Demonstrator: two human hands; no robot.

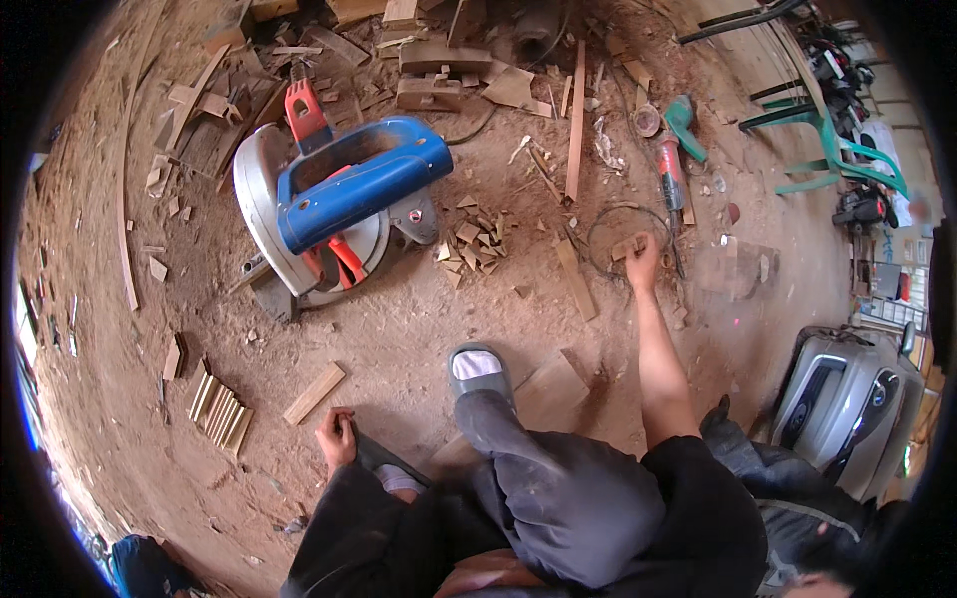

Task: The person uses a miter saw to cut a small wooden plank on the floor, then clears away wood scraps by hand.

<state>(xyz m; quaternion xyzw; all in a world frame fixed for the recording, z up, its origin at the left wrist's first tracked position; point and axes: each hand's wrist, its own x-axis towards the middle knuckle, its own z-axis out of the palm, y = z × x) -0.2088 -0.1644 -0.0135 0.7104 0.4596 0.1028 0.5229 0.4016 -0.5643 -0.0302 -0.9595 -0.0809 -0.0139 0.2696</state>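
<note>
My right hand is stretched out to the far right, its fingers closed on a small piece of wood. A loop of dark cable lies on the ground around that spot. Close to my lower leg, my left hand is curled; whether it holds anything is hidden. Just beyond it lies a short flat wood strip. A blue-handled miter saw stands at the upper left. Several small wood offcuts are heaped to its right.
Short strips sit in a row at left. An angle grinder and green power tool lie at upper right, near a green chair. A silver car stands at right. Another person's hand shows below.
</note>
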